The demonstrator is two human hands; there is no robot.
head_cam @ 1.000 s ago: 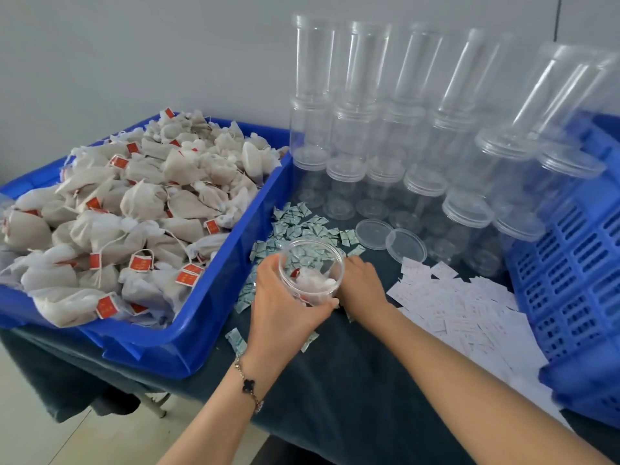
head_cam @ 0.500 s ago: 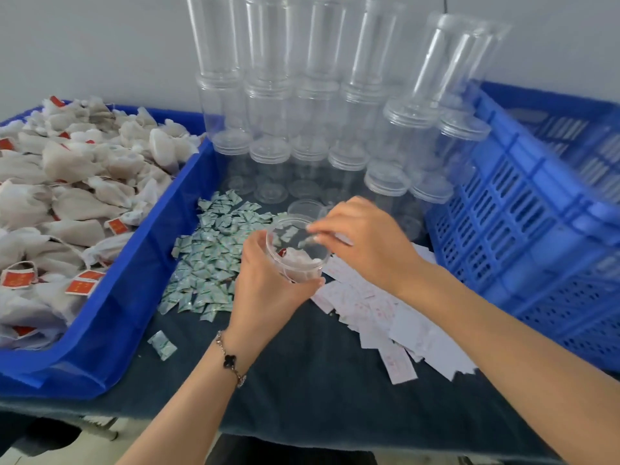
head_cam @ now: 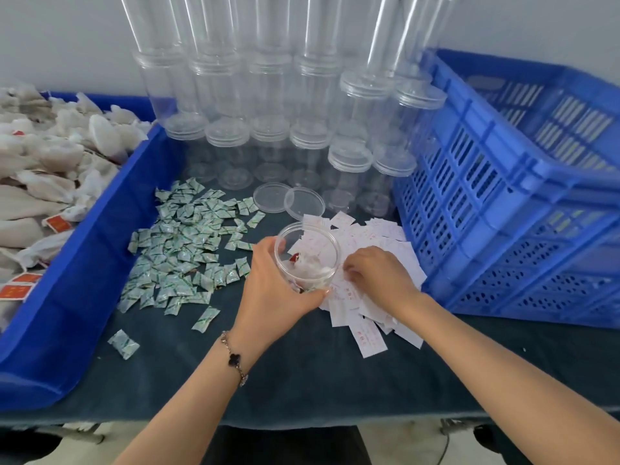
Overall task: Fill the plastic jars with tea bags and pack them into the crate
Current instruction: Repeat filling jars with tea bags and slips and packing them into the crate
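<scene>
Head view is showing a desk (head_cam: 302,380) covered in dark blue-grey cloth. The left hand (head_cam: 278,293) is gripping a clear round plastic jar (head_cam: 307,260), with its fingers (head_cam: 268,245) and thumb curling around the jar wall. The jar is sitting open-mouthed, near the middle of the desk, and is containing white tea bags, one with a red tag; the count cannot be told.

The right hand (head_cam: 379,276) is resting just beside the jar, on a loose pile of white paper slips with red print (head_cam: 372,317). Its fingers are curling down onto the slips; whether a slip is pinched between them cannot be told.

A scatter of small green-and-white sachets (head_cam: 188,253) is lying on the cloth to the left of the jar. Two clear round plastic lids (head_cam: 288,198) are lying flat behind the jar, overlapping at their edges.

A shallow blue plastic tray (head_cam: 84,263) is occupying the left side of the desk and is holding a heap of white tea bags with red tags (head_cam: 50,169). Stacks of empty clear plastic jars with lids (head_cam: 268,105) are standing along the wall at the back of the desk. A blue perforated plastic crate (head_cam: 503,196) is standing on the right side, touching the edge of the slip pile.

A bracelet with a dark clover charm (head_cam: 235,359) is sitting on the left wrist.
</scene>
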